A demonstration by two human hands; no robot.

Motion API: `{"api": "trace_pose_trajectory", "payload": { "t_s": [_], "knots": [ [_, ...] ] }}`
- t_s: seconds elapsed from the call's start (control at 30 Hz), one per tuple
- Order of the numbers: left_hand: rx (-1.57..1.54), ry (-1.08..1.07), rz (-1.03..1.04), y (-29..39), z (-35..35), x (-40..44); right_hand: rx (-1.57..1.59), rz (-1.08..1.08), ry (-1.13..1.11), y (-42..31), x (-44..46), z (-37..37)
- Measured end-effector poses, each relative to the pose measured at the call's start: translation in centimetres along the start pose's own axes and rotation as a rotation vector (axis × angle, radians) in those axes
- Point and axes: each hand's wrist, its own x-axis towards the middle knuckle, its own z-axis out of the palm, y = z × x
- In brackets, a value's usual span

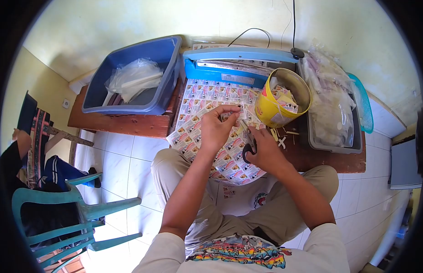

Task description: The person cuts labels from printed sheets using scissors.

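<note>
My left hand [218, 127] pinches a small printed label [241, 113] between thumb and fingers, above the printed sheets. My right hand [267, 152] is wrapped round black-handled scissors [249, 149], whose blades point up towards the label. Whether the blades touch the label I cannot tell. Under both hands, large sheets of printed labels [200, 98] cover the bench and hang over its front edge towards my lap. Just beyond my right hand, a yellow bucket [271, 113] stands tilted, with cut labels [286, 99] inside. Thin paper offcuts [280, 140] lie beside it.
A blue heat sealer [225, 75] stands behind the sheets. At the left, a blue bin [152, 108] holds clear plastic bags [135, 78]. A grey tray [332, 148] of plastic packs [332, 113] is at the right. A green chair [52, 196] and a person's hand [23, 141] are far left.
</note>
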Motion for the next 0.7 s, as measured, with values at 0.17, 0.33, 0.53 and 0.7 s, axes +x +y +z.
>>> {"api": "trace_pose_trajectory", "payload": {
  "t_s": [0.17,0.33,0.53,0.7],
  "knots": [
    [-0.124,0.078,0.091,-0.1,0.2,-0.2,0.325,0.201,-0.138,-1.4,0.3,-3.1],
    [-0.196,0.13,0.093,0.7,-0.1,-0.6,0.741,0.246,-0.13,-2.5,-0.3,-2.8],
    [-0.283,0.146,0.039,1.2,-0.2,-0.8,1.039,0.201,-0.137,-3.1,-1.0,-2.4],
    [-0.23,0.132,0.004,1.5,-0.2,-0.9,1.089,0.192,-0.2,-3.0,-1.3,-2.9]
  ]
}}
